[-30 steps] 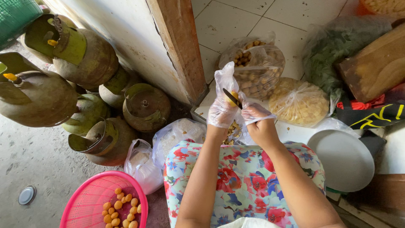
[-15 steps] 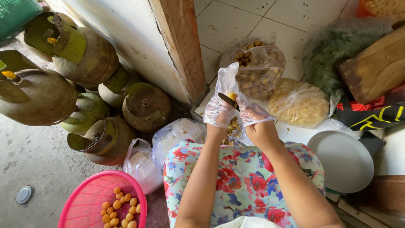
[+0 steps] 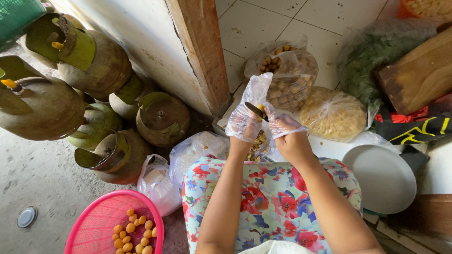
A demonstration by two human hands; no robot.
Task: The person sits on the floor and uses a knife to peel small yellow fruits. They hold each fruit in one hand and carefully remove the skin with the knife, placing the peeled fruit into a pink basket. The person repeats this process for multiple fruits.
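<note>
Peeling small yellow fruit (image 3: pixel 260 108), pinched in gloved left hand (image 3: pixel 244 123) just above flowered lap cloth (image 3: pixel 263 197). Gloved right hand (image 3: pixel 285 126) closed round dark-bladed knife (image 3: pixel 256 111), edge against fruit. Best done with shallow cuts away from thumb, turning fruit slowly. Pink plastic basket (image 3: pixel 101 226) of peeled yellow fruit left of cloth.

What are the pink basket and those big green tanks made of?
The pink basket looks like plastic: bright, glossy, with a fine moulded mesh. The green tanks look like painted metal: dull, scuffed and stained, probably steel, though the picture alone cannot confirm that.
</note>
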